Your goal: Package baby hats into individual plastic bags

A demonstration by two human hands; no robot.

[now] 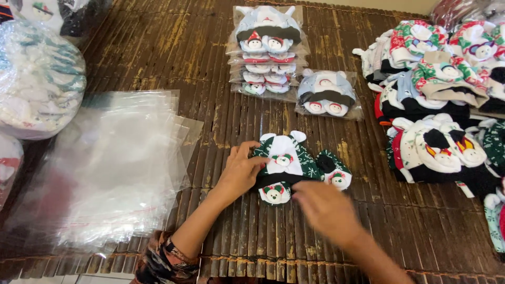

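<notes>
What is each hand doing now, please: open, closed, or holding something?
Left hand: fingers pressing the green-and-white hat set, not closed around it.
Right hand: blurred, over the set's lower edge; grip cannot be told.

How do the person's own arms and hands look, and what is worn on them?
Both forearms are bare, with no gloves on either hand. The left hand shows no ring that I can make out. On the left arm, near the elbow, a dark patterned sleeve with reddish and pale patches is pushed up. The right hand is blurred; no sleeve shows on that arm within the picture.
</notes>
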